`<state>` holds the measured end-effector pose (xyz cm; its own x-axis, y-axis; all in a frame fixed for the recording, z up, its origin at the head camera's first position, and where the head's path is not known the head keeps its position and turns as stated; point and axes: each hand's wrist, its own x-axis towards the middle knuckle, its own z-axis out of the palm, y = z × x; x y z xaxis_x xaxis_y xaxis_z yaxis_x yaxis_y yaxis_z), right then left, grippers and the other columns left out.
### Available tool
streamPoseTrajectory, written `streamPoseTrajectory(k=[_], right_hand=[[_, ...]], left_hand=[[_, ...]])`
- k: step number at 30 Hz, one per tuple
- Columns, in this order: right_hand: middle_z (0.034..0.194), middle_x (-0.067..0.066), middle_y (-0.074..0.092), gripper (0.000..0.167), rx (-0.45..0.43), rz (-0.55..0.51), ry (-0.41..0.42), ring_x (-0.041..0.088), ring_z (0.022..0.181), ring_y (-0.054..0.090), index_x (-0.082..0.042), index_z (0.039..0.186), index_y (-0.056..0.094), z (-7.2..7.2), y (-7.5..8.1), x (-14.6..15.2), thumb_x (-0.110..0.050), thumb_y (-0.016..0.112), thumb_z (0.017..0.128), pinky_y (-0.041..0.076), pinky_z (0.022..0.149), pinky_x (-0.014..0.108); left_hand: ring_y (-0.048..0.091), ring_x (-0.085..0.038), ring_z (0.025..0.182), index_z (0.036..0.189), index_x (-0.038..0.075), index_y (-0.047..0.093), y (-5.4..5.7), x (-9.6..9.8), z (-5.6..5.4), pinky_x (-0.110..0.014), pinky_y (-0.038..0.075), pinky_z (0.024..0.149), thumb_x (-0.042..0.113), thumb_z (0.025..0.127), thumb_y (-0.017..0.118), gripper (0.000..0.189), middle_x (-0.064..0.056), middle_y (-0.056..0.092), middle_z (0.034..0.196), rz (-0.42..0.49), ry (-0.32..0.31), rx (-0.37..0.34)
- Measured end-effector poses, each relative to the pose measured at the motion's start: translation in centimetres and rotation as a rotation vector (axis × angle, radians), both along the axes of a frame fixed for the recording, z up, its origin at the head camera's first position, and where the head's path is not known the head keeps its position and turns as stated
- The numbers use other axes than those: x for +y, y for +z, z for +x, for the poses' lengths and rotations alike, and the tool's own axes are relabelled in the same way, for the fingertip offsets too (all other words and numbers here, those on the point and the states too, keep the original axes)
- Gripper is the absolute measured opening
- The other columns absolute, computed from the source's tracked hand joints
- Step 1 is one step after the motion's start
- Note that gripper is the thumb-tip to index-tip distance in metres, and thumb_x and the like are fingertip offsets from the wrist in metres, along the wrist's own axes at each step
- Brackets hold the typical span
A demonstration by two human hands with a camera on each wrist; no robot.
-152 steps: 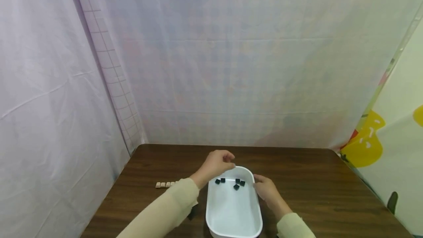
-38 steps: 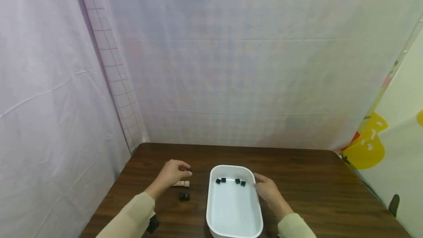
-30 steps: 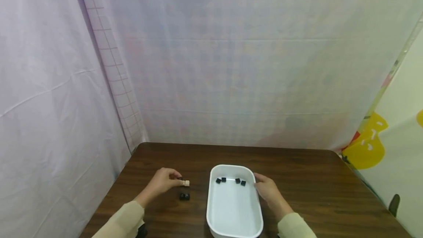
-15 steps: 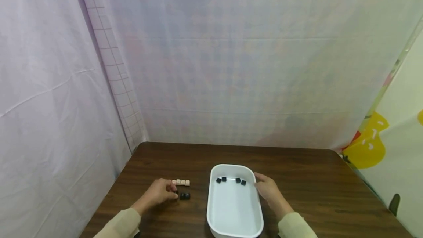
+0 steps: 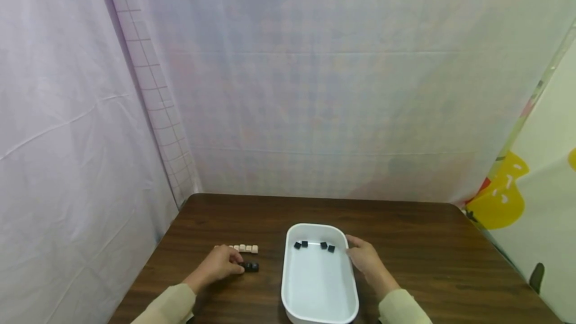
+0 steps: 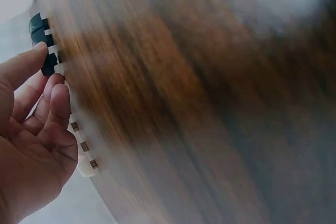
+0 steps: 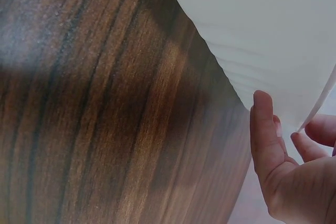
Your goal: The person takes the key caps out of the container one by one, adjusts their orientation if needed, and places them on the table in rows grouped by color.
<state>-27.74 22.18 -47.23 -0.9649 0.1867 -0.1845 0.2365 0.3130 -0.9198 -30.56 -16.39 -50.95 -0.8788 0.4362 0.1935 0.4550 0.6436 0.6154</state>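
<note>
My left hand (image 5: 220,262) pinches a black keycap (image 6: 50,64) between thumb and fingers. It stands at the left end of a short row, against two other black keycaps (image 5: 252,267) on the table. Just behind that row lies a line of cream keycaps (image 5: 249,249), its left part hidden by the hand. My right hand (image 5: 366,261) holds the right side of a white basin (image 5: 319,289), thumb at the rim and fingers along the outer wall (image 7: 252,40). Several more black keycaps (image 5: 304,244) lie loose at the basin's far end.
The brown wooden table (image 5: 418,249) runs back to a pale curtain (image 5: 315,114). Another white curtain (image 5: 67,139) hangs along the left side. A panel with yellow shapes (image 5: 499,199) is at the right.
My left hand has come from over the basin to the left with a black keycap, past the cream line, down to the black row. The basin holds one fewer. My right hand stays put.
</note>
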Motion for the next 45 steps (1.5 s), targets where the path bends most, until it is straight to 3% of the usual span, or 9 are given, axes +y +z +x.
streamPoseTrajectory(k=[16, 26, 33, 41, 45], right_hand=[[0.133, 0.035, 0.049, 0.05, -0.023, 0.024, 0.006, 0.034, 0.095, 0.064, 0.005, 0.146, 0.041, 0.0, 0.1, -0.4, -0.003, 0.047, 0.097, 0.057, 0.068, 0.047], [0.131, 0.035, 0.05, 0.051, 0.014, 0.028, 0.01, 0.031, 0.089, 0.065, 0.004, 0.145, 0.043, -0.1, 0.1, -0.3, 0.0, 0.048, 0.095, 0.057, 0.068, 0.046], [0.131, 0.034, 0.052, 0.054, 0.007, 0.023, -0.004, 0.031, 0.092, 0.065, 0.004, 0.145, 0.043, -0.1, -0.1, 0.1, -0.001, 0.048, 0.092, 0.057, 0.069, 0.044], [0.133, 0.035, 0.05, 0.057, 0.033, 0.045, -0.007, 0.03, 0.091, 0.064, 0.005, 0.144, 0.044, 0.0, -0.2, 0.2, 0.002, 0.049, 0.088, 0.057, 0.069, 0.043], [0.131, 0.034, 0.052, 0.057, 0.054, 0.053, -0.005, 0.03, 0.091, 0.064, 0.006, 0.143, 0.045, 0.1, -0.4, 0.1, 0.003, 0.05, 0.087, 0.057, 0.07, 0.042]], left_hand=[[0.058, -0.012, 0.069, 0.09, 0.003, 0.072, 0.5, -0.2, 0.2, -0.028, 0.048, 0.063, 0.013, 0.075, 0.083, 0.021, 0.003, 0.066, 0.077, -0.004, -0.018, -0.035], [0.056, -0.011, 0.068, 0.097, 0.001, 0.072, 2.9, 0.7, -0.2, -0.029, 0.048, 0.061, 0.017, 0.08, 0.081, 0.026, 0.004, 0.064, 0.077, -0.029, 0.013, -0.027], [0.061, -0.013, 0.076, 0.102, 0.001, 0.072, 5.4, 4.4, -1.1, -0.034, 0.051, 0.068, 0.021, 0.084, 0.078, 0.028, 0.001, 0.069, 0.086, -0.018, 0.002, -0.016], [0.062, -0.014, 0.08, 0.106, 0.002, 0.072, 8.3, 11.2, -2.6, -0.032, 0.052, 0.07, 0.022, 0.087, 0.077, 0.028, 0.0, 0.069, 0.09, 0.002, -0.042, -0.019], [0.063, -0.015, 0.084, 0.106, 0.003, 0.073, 9.6, 14.6, -3.5, -0.032, 0.052, 0.073, 0.022, 0.086, 0.077, 0.027, -0.001, 0.07, 0.092, 0.033, -0.03, -0.026]])
